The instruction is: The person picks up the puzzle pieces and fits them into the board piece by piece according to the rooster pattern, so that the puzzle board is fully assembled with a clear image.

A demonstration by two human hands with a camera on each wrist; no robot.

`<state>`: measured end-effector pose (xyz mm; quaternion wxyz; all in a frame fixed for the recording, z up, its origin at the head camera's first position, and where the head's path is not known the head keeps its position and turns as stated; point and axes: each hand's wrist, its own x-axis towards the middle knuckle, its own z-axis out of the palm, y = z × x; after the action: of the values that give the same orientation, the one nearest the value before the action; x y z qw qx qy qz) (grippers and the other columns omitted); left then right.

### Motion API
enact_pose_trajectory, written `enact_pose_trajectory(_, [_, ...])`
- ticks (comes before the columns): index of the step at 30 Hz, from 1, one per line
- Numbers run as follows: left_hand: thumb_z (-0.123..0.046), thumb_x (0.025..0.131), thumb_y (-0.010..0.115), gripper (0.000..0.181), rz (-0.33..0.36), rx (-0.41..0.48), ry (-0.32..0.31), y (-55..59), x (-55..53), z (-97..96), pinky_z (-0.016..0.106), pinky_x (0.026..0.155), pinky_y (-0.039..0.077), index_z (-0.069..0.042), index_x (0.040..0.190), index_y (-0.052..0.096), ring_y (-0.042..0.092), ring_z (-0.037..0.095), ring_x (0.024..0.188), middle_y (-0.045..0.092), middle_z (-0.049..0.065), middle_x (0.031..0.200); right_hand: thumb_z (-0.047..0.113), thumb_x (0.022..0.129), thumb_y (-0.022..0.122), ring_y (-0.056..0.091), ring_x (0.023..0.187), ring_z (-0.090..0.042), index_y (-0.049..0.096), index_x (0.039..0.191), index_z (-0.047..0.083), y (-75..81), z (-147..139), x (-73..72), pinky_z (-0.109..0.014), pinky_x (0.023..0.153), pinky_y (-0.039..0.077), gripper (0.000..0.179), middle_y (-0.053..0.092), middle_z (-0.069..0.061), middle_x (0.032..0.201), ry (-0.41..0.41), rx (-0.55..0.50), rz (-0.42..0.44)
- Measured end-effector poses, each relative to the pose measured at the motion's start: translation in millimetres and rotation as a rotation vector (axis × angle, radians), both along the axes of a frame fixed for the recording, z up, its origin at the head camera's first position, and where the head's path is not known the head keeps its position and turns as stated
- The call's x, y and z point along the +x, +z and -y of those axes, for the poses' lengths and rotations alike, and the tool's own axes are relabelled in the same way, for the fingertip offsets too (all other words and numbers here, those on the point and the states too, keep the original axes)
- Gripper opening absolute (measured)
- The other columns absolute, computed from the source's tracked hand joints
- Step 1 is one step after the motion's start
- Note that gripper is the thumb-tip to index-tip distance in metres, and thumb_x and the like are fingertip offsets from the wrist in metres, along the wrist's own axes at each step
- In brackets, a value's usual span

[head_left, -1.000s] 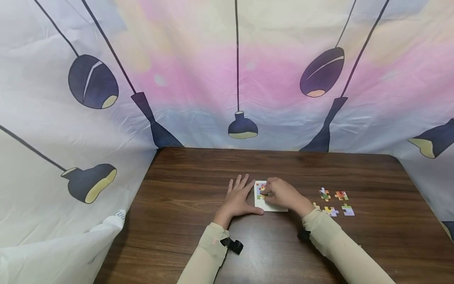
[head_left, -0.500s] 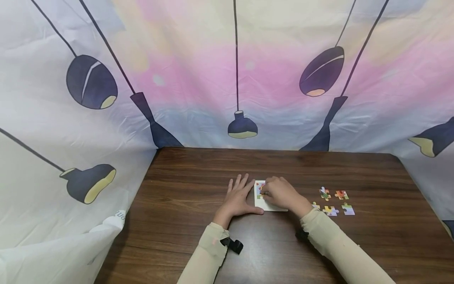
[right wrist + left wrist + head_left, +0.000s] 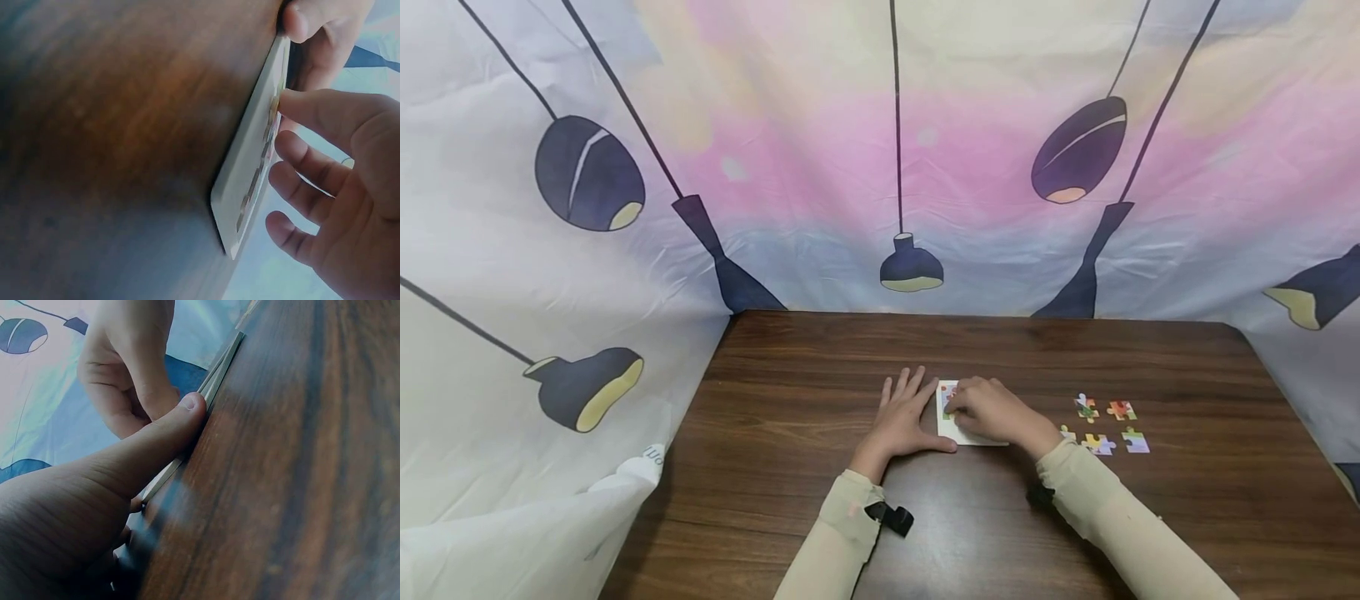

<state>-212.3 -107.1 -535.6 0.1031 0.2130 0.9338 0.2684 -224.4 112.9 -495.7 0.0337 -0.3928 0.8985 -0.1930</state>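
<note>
Under right hand [image 3: 997,411]: board [image 3: 950,429] with pieces [image 3: 948,395] (cannot tell if it's pinching one).
Left hand [image 3: 901,426]: spread, touching board.
Right of both: loose pieces [image 3: 1122,410].

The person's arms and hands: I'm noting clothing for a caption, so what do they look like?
The left sleeve and right sleeve are long and pale cream, wrinkled toward the wrists. A black fitting juts out at the left wrist; another black fitting, partly hidden, shows at the right. The left hand and right hand wear no gloves.
</note>
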Motion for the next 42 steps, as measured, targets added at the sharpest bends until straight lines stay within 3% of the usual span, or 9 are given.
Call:
enact_pose_trajectory(8, [-0.067,0.076,0.087,0.119,0.007,0.002,0.001,0.3,0.7,0.7,0.056,0.129,-0.005,-0.019,0.169,0.030,-0.004,0.031,0.163,0.009,0.009,0.177,0.008,0.096,0.074,0.061,0.116,-0.036,0.081,0.112,0.007,3.2,6,4.9,-0.074,0.094,0.048,0.017,0.070,-0.014,0.133,-0.053,0.038,0.056])
enact_pose_trajectory(15, [-0.067,0.076,0.087,0.119,0.004,-0.003,-0.002,0.9,1.1,0.8,0.056,0.129,-0.005,-0.018,0.169,0.029,-0.004,0.031,0.163,0.009,0.009,0.177,0.007,0.096,0.072,0.060,0.110,-0.033,0.079,0.116,0.004,1.7,4,7.2,-0.064,0.090,0.051,0.021,0.070,-0.013,0.135,-0.047,0.035,0.062])
enact_pose_trajectory(20, [-0.066,0.076,0.087,0.120,0.001,-0.007,0.000,0.7,0.9,1.1,0.056,0.129,-0.005,-0.018,0.169,0.029,-0.004,0.031,0.163,0.009,0.009,0.177,0.008,0.098,0.071,0.061,0.117,-0.035,0.076,0.123,0.002,-1.7,4,10.2,-0.062,0.094,0.052,0.026,0.070,-0.013,0.130,-0.038,0.024,0.045])
enact_pose_trajectory(25, [-0.066,0.076,0.087,0.119,0.005,-0.005,0.000,0.4,0.6,1.1,0.056,0.129,-0.005,-0.018,0.169,0.029,-0.004,0.031,0.163,0.009,0.009,0.177,0.008,0.096,0.072,0.058,0.123,-0.037,0.074,0.126,0.001,-1.7,4,12.2,-0.066,0.097,0.049,0.031,0.067,-0.014,0.137,-0.054,0.028,0.050])
enact_pose_trajectory(30, [-0.067,0.077,0.087,0.119,0.002,-0.005,0.003,0.7,-0.7,1.1,0.056,0.129,-0.005,-0.018,0.169,0.029,-0.004,0.031,0.163,0.009,0.009,0.177,0.011,0.098,0.072,0.050,0.133,-0.036,0.062,0.147,0.004,0.2,0,14.5,-0.071,0.105,0.041,0.050,0.058,-0.012,0.151,-0.061,0.071,0.095])
enact_pose_trajectory(34, [-0.067,0.076,0.087,0.119,-0.002,-0.004,0.006,1.0,-1.3,0.6,0.055,0.129,-0.006,-0.018,0.169,0.030,-0.004,0.030,0.163,0.010,0.009,0.177,0.008,0.099,0.071,0.049,0.135,-0.038,0.056,0.152,0.004,1.2,-7,14.5,-0.069,0.105,0.040,0.056,0.056,-0.014,0.154,-0.074,-0.019,0.109])
enact_pose_trajectory(38, [-0.067,0.075,0.087,0.120,-0.005,-0.005,0.007,1.0,-1.1,-0.4,0.055,0.129,-0.005,-0.018,0.168,0.031,-0.003,0.030,0.163,0.011,0.009,0.177,0.003,0.098,0.069,0.053,0.129,-0.040,0.059,0.147,0.001,3.2,-23,11.8,-0.066,0.099,0.042,0.050,0.064,-0.016,0.143,-0.133,-0.148,0.085])
enact_pose_trajectory(42, [-0.067,0.075,0.087,0.119,-0.007,-0.016,0.013,0.8,-0.5,-0.5,0.055,0.129,-0.005,-0.019,0.168,0.031,-0.003,0.031,0.163,0.012,0.009,0.177,0.004,0.099,0.069,0.055,0.128,-0.044,0.060,0.145,-0.001,6.5,-47,8.2,-0.069,0.101,0.041,0.047,0.065,-0.019,0.140,-0.195,-0.191,0.070])
